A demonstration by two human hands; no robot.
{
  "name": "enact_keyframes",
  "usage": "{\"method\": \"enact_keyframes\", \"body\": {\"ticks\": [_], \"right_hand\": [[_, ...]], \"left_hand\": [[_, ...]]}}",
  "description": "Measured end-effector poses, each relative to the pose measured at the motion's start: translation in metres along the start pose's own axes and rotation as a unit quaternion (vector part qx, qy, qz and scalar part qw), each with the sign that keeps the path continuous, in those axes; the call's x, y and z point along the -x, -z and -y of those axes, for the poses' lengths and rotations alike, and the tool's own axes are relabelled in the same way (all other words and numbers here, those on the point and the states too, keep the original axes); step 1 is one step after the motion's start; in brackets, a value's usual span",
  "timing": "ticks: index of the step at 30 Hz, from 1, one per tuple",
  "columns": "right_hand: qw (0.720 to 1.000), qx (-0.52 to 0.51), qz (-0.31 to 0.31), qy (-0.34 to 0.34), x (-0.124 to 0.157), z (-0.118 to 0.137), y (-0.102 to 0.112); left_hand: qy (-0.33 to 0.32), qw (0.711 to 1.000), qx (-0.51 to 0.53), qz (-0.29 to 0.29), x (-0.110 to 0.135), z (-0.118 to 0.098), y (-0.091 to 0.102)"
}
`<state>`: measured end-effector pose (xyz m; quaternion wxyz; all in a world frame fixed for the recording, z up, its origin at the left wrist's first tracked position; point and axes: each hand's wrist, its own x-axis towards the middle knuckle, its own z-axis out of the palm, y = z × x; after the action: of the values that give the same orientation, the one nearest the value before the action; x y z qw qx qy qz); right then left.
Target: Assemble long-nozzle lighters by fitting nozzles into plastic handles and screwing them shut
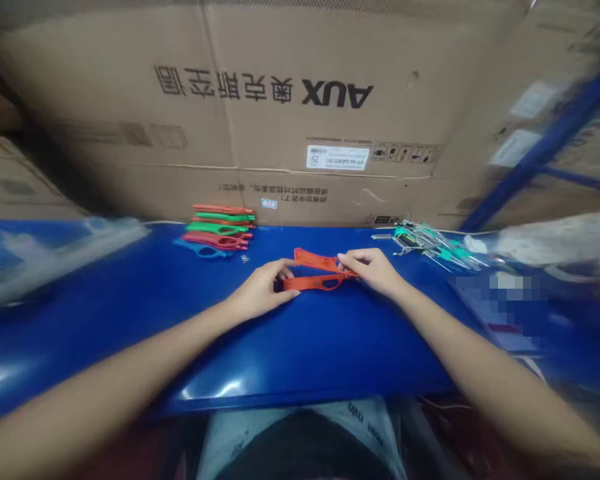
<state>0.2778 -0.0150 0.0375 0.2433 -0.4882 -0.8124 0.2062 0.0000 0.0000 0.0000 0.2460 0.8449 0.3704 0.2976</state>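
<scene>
Head: orange pieces [307, 283] between both grips [261, 288] [377, 272]

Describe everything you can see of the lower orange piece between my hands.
The lower orange piece is long and narrow, apparently molded plastic, with an oval opening toward its right end. It lies roughly level across the view, over the blue tabletop. Your left hand grips its left end; its right end narrows toward your right hand, where contact is unclear.
</scene>
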Motion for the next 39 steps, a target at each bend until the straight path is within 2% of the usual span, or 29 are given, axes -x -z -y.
{"method": "enact_keyframes", "body": {"ticks": [4, 7, 14, 19, 22, 24, 26, 29, 32, 34, 36, 39], "right_hand": [[0.997, 0.022, 0.073, 0.032, 0.006, 0.007, 0.001], [0.990, 0.076, 0.109, 0.049, 0.010, 0.014, 0.000], [0.978, 0.178, 0.104, 0.044, 0.013, 0.021, -0.001], [0.976, 0.198, 0.083, 0.022, 0.008, 0.018, -0.002], [0.974, 0.225, 0.001, -0.042, 0.001, 0.000, 0.011], [0.958, 0.255, -0.071, -0.113, -0.002, -0.020, 0.030], [0.926, 0.287, -0.134, -0.205, 0.000, -0.043, 0.052], [0.847, 0.321, -0.207, -0.369, 0.012, -0.074, 0.084], [0.776, 0.331, -0.217, -0.491, 0.025, -0.095, 0.106], [0.750, 0.324, -0.195, -0.543, 0.030, -0.105, 0.116], [0.747, 0.311, -0.160, -0.566, 0.031, -0.112, 0.123], [0.766, 0.298, -0.127, -0.555, 0.033, -0.119, 0.133]], "left_hand": [[-0.005, 1.000, -0.003, -0.007, -0.001, 0.004, -0.001], [-0.009, 1.000, -0.009, -0.005, -0.002, 0.006, -0.001], [-0.028, 0.999, -0.032, 0.007, -0.001, 0.006, 0.007], [-0.059, 0.996, -0.059, 0.019, 0.002, -0.008, 0.016], [-0.085, 0.993, -0.072, 0.047, 0.008, -0.022, 0.017], [-0.103, 0.985, -0.112, 0.080, 0.012, -0.030, 0.017], [-0.115, 0.978, -0.136, 0.108, 0.016, -0.034, 0.016], [-0.124, 0.971, -0.164, 0.127, 0.018, -0.032, 0.013], [-0.131, 0.966, -0.184, 0.128, 0.017, -0.025, 0.010], [-0.138, 0.964, -0.189, 0.126, 0.015, -0.021, 0.009], [-0.145, 0.963, -0.190, 0.126, 0.014, -0.019, 0.009], [-0.152, 0.962, -0.192, 0.122, 0.013, -0.019, 0.009]]}}
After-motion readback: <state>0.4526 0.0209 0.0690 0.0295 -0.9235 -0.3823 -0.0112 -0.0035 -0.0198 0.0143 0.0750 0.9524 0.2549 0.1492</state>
